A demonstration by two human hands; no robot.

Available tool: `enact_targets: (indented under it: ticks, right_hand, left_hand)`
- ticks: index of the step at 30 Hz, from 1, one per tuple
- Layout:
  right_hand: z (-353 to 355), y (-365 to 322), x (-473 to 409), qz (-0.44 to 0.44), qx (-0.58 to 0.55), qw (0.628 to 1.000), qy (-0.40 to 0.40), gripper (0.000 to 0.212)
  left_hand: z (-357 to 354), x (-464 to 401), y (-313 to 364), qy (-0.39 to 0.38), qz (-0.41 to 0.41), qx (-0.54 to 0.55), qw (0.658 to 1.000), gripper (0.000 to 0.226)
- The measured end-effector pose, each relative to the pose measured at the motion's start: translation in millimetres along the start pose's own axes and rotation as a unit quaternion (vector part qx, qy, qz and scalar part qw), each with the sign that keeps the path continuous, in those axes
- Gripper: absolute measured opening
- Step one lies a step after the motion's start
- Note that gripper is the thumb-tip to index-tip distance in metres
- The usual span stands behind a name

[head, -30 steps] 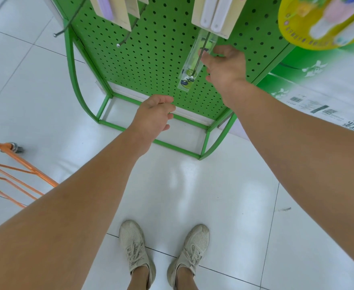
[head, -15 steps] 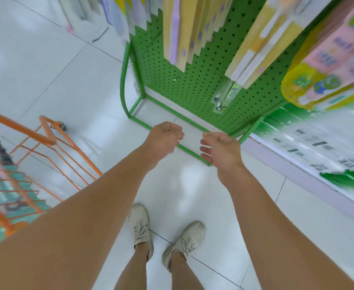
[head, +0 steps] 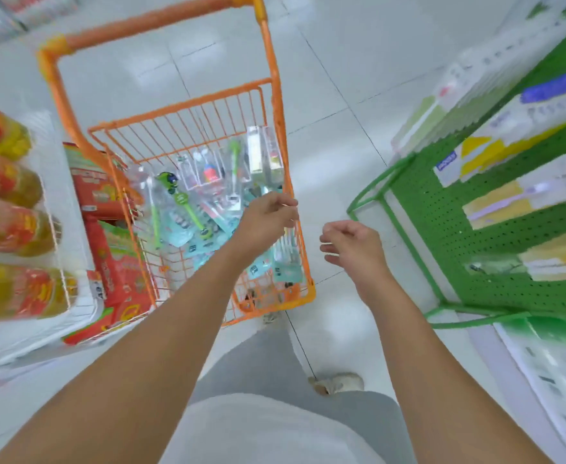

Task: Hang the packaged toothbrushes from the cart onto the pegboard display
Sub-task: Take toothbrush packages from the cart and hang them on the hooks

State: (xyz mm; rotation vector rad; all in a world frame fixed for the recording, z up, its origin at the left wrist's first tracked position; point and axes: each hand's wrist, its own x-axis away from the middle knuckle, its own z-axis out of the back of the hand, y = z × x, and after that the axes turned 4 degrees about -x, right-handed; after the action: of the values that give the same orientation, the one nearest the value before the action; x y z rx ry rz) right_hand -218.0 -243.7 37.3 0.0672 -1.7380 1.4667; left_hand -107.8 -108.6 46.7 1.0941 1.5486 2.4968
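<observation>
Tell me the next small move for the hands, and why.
Probably lower the left hand into the orange cart and pinch one packaged toothbrush: both hands look empty, the left hovers over the packs, and the right hand hangs beside the cart.

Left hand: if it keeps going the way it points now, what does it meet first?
Probably the clear-packaged toothbrushes piled in the orange wire cart. The left hand reaches over the cart's right side, fingers loosely curled, holding nothing. Depth is unclear, so the cart's right rim could come first.
</observation>
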Motion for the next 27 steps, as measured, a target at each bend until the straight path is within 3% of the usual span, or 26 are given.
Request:
enact_targets:
  ticks: [5, 7, 11, 14, 20, 23, 27]
  right_hand:
    - [-89, -19, -30, 0.064, 0.118, 0.991, -0.026, 0.021]
    - [-116, -23, -41, 0.083, 0.179, 0.980, -0.039, 0.029]
    - [-162, -25, -68, 0.081, 0.293, 0.952, -0.030, 0.054]
    - [-193, -23, -91, 0.032, 0.337, 0.941, -0.017, 0.069]
    - [-245, -14, -148, -0.033, 0.324, 0.945, 0.004, 0.075]
    - [-253, -15, -164, -0.063, 0.301, 0.951, 0.013, 0.066]
    - [-245, -28, -161, -0.103, 0.186, 0.977, -0.003, 0.034]
  left_hand:
    - [94, -35, -31, 0.151, -0.036, -0.056, 0.986, 0.016]
    - [122, -52, -42, 0.202, -0.037, -0.109, 0.973, 0.032]
    - [166, -83, -68, 0.222, 0.112, -0.167, 0.954, 0.073]
    - [176, -90, -92, 0.246, 0.157, -0.174, 0.940, 0.093]
    - [162, -116, -108, 0.214, 0.237, -0.132, 0.938, 0.087]
    - [155, -131, -115, 0.197, 0.250, -0.106, 0.942, 0.086]
    - [158, -133, -119, 0.196, 0.228, -0.013, 0.954, 0.060]
